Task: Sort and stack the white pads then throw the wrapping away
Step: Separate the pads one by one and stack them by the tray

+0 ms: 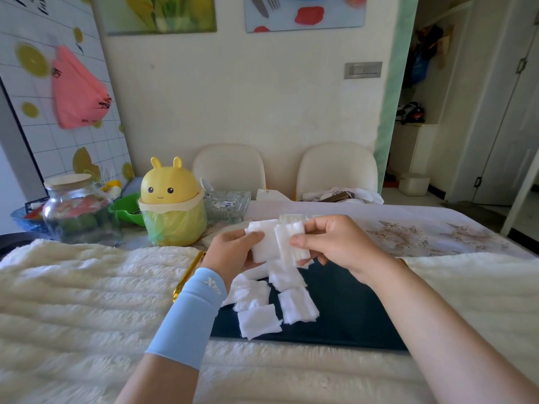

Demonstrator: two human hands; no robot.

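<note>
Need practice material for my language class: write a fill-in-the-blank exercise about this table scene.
1. The left hand and the right hand both hold white ____.
2. The loose pads lie scattered on the dark mat, not yet ____.
3. The bunny-eared bin is ____ in colour.
4. The left forearm wears a light ____ sleeve.

Missing words: pads; stacked; yellow; blue.
</note>
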